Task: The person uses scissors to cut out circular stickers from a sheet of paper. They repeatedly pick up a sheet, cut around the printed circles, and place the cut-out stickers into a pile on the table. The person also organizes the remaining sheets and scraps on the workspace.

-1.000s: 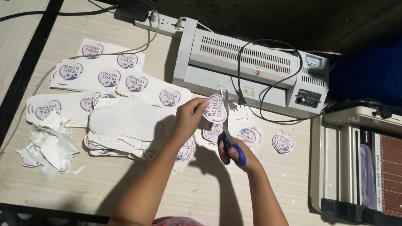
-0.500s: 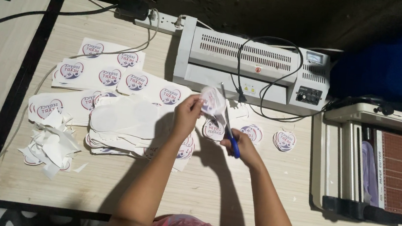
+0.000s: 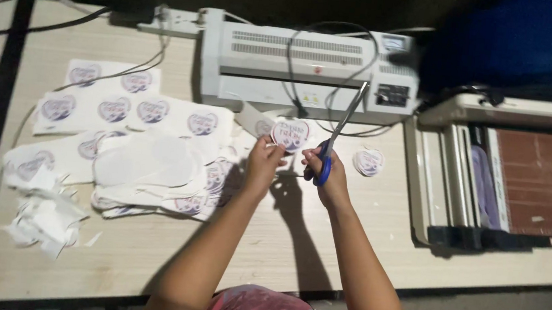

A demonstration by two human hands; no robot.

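Sticker [image 3: 290, 134], round: pinched in left hand [image 3: 263, 164] fingers; scissors [image 3: 333, 140] gripped in right hand [image 3: 328, 173], blades pointing up-right, just beside sticker's right edge.

Left hand [image 3: 263, 164]: pinches a round printed sticker [image 3: 289, 134] at its lower edge, held above the wooden table [image 3: 213, 250]. Right hand [image 3: 328, 175]: fingers through the blue handles of scissors [image 3: 335, 137], blades pointing up and away, just beside the sticker's right edge. Behind: a white laminator [image 3: 304, 70] with a dark cable draped across it. Left: uncut sheets of printed stickers [image 3: 132, 111], cut-out sheets, and a pile of paper offcuts [image 3: 41, 213]. Right: a paper trimmer [image 3: 509, 184]; one loose cut sticker [image 3: 368, 162] lies near it.
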